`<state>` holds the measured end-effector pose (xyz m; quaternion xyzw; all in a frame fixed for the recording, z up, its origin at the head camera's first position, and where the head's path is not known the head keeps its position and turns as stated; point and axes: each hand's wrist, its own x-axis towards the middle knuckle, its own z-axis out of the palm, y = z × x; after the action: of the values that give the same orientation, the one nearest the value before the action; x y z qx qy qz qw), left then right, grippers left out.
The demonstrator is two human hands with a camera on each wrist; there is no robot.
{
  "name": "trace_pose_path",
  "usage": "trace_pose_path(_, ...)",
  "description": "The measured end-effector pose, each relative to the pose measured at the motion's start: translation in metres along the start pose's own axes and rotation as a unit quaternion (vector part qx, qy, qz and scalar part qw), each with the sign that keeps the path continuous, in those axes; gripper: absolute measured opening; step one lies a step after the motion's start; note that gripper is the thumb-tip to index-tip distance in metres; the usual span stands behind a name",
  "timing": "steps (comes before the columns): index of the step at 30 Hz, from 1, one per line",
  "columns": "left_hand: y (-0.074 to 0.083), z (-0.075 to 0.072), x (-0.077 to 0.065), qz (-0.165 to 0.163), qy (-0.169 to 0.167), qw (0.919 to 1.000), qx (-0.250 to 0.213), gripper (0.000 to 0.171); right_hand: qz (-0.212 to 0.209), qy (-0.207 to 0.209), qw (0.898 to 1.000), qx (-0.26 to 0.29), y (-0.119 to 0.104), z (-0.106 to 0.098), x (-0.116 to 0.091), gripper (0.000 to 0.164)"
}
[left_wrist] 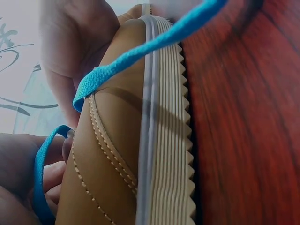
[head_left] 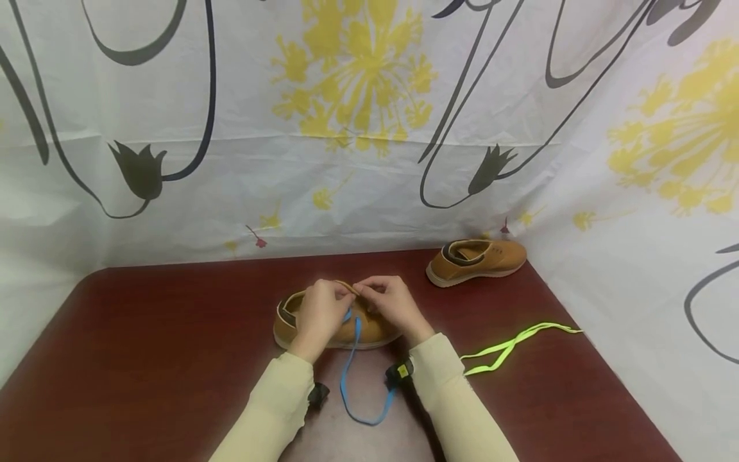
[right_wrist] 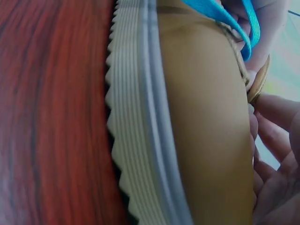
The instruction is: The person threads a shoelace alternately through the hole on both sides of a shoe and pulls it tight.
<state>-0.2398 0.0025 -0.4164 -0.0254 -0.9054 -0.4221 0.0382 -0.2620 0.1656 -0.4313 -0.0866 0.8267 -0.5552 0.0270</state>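
Note:
A tan shoe (head_left: 375, 332) with a pale ridged sole lies sideways on the table, toe to the right. A blue shoelace (head_left: 345, 375) runs from its lacing area and loops down toward me. My left hand (head_left: 320, 317) is bent over the shoe's opening, thumb and fingers pinching the raised tan flap. Facing it, my right hand (head_left: 395, 303) pinches the flap's edge, its fingertips close to the left ones. In the left wrist view, a second stretch of blue lace (left_wrist: 41, 164) curves past the left fingers. Whether the fingertips also hold a lace end, I cannot tell.
Another tan shoe (head_left: 491, 262), without a lace, stands at the back right corner of the dark red table (head_left: 173, 340). A neon yellow shoelace (head_left: 514, 343) lies folded to the right of my right sleeve. Patterned white cloth (head_left: 231, 128) hangs behind the table.

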Motion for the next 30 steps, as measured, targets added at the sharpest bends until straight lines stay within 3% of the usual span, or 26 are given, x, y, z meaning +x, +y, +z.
trace_pose_path(7,-0.002,-0.001,-0.002,0.018,-0.006,0.9998,-0.003,0.017,0.027,0.038,0.999,0.021,0.000,0.007,0.000,0.018)
trace_pose_path(13,0.004,-0.015,-0.005,0.051,-0.026,0.9979,-0.029,0.017,0.031,0.050,0.998,0.034,-0.002,0.010,-0.001,0.019)
trace_pose_path(18,0.001,-0.036,-0.001,0.118,0.021,0.9928,-0.008,0.009,0.031,0.059,0.997,0.031,-0.006,0.011,-0.001,0.018)
trace_pose_path(21,-0.008,-0.048,0.003,0.149,0.036,0.9879,0.022,0.020,0.032,0.068,0.997,0.028,-0.007,0.012,-0.001,0.017)
trace_pose_path(25,-0.023,-0.056,0.008,0.146,-0.011,0.9876,0.057,0.033,0.031,0.076,0.996,0.025,-0.009,0.012,-0.001,0.019)
trace_pose_path(27,-0.028,-0.054,0.011,0.138,-0.035,0.9877,0.064,0.030,0.029,0.078,0.996,0.025,-0.010,0.012,-0.002,0.019)
trace_pose_path(30,-0.030,-0.050,0.012,0.136,-0.037,0.9871,0.077,0.024,0.024,0.080,0.996,0.025,-0.010,0.012,-0.001,0.019)
